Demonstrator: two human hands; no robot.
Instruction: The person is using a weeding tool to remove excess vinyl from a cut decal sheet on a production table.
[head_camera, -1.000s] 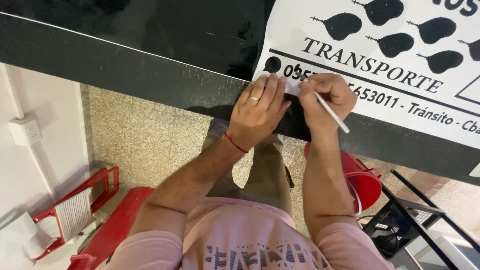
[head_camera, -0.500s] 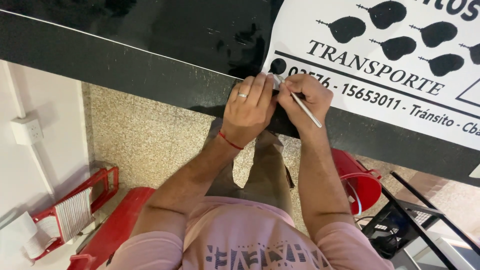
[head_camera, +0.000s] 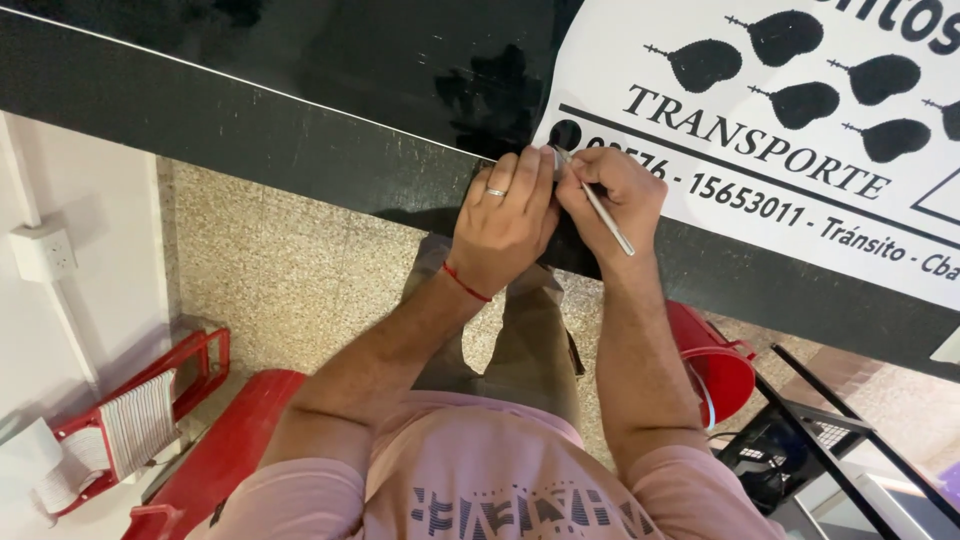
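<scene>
Both hands have slid left to the sticker's corner: left hand pressing flat, empty; right hand pinching the tool.

glossy black flat bench with scuffed front edge | large white printed vinyl sheet with black lettering and black teardrop shapes lies flat on its right part | speckled beige stone floor below
</scene>
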